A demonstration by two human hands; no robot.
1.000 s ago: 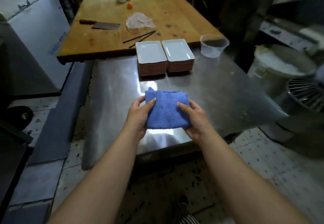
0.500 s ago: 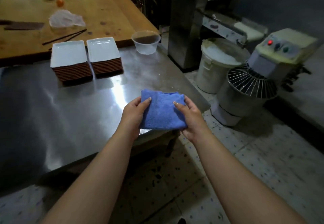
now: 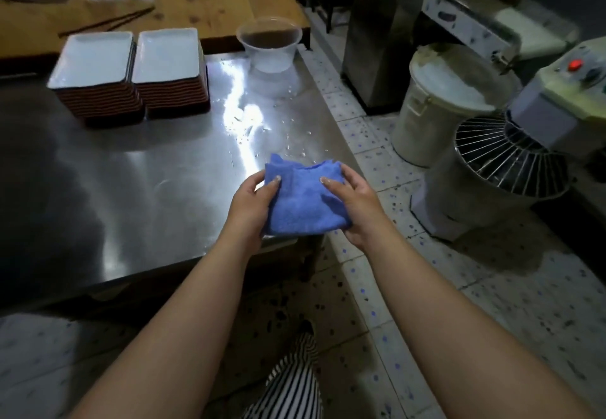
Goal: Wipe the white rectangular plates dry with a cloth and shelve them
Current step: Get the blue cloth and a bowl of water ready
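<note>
White rectangular plates are sitting in two side-by-side stacks, the left stack [image 3: 95,61] and the right stack [image 3: 167,56], at the far end of the shiny steel bench [image 3: 131,189], roughly 10 o'clock from where the hands are. Long axis of each plate runs away from the person, short ends facing them. The stacks touch or nearly touch each other; their sides look dark and striped, only the top faces show white.

Meanwhile the folded blue terry cloth [image 3: 303,202] is held up over the near right corner of the bench. Left hand [image 3: 251,204] has a grip on its left edge, thumb on top and fingers curled under; right hand [image 3: 355,204] does the same on the right edge. So both grips are full of cloth and no plate is picked up yet. My guess is the left hand is the nearer one to the stacks, so it'd make sense for it to let go and reach up-left for a top plate while the right keeps the cloth.

Containers: a clear plastic tub [image 3: 269,43] at about 12 o'clock, just right of the stacks, looks empty. Water droplets [image 3: 262,123] speckle the steel between tub and cloth. A lidded white bucket [image 3: 439,104] stands on the floor around 2 o'clock; can't see inside.
</note>
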